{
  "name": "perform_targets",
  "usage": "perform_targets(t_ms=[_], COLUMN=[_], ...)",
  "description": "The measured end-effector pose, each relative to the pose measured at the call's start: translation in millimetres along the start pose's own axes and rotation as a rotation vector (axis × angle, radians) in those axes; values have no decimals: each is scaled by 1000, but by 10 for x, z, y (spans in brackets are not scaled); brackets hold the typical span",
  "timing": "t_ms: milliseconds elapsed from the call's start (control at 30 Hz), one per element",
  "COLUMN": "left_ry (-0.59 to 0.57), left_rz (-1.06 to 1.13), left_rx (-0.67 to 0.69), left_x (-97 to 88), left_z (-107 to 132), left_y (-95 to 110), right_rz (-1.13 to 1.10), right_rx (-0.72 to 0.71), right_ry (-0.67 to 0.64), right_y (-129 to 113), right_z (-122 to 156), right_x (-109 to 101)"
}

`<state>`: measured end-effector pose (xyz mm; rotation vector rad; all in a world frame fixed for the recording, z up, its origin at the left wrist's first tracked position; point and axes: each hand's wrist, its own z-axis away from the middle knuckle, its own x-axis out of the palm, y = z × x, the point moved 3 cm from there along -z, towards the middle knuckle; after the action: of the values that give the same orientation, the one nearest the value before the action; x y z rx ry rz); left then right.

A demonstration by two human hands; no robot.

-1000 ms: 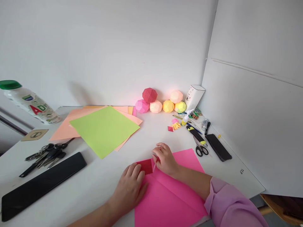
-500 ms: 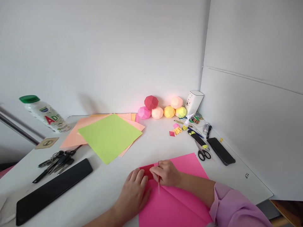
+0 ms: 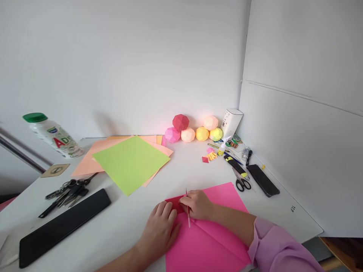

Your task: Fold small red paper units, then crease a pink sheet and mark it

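A bright pink sheet of paper (image 3: 207,245) lies in front of me, a crease running diagonally across it. On its upper left corner is a smaller dark red piece of paper (image 3: 176,203). My left hand (image 3: 160,226) rests flat at the left edge, fingertips on the red piece and thumb on the pink sheet. Over the red piece, my right hand (image 3: 200,205) is closed in a pinch around a thin, pointed stick-like tool (image 3: 188,218). The tool stands nearly upright in view; its exact kind is unclear. The right fingertips are partly hidden.
Green paper (image 3: 132,164) tops peach sheets at the left. Faceted paper balls (image 3: 188,135) line the wall. Scissors (image 3: 243,184), a cutter (image 3: 236,167), glue (image 3: 221,150) and a phone (image 3: 262,180) lie right. Keys (image 3: 69,192), a black case (image 3: 65,228) and a bottle (image 3: 58,138) stand left.
The thin tool in my right hand has tilted, its top leaning slightly left. The right hand has shifted a little left; the left hand stays in place on the paper.
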<state>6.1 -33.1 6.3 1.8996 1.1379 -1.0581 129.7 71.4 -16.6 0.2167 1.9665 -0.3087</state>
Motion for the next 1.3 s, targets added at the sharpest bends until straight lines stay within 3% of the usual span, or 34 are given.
perform_targets(t_ms=[400,800,1067,1167,1300], left_ry=[61,85,-27,-51,-90], left_rz=[-107,-258,-255,-252,-219], left_rx=[-32,54,-12,-14,-29], left_x=[89,78,38,26,35], left_z=[72,141,112,96,88], left_y=[18,90,102,107,107], right_rz=[-14,-102,-218,-373,-506], right_rx=[-7,11,33,143,467], right_ry=[-14,31,38,66,4], right_y=[6,-34,-10,16,36], right_z=[4,-42,-57,-97,-165], right_x=[20,-105,-135,-203,-237])
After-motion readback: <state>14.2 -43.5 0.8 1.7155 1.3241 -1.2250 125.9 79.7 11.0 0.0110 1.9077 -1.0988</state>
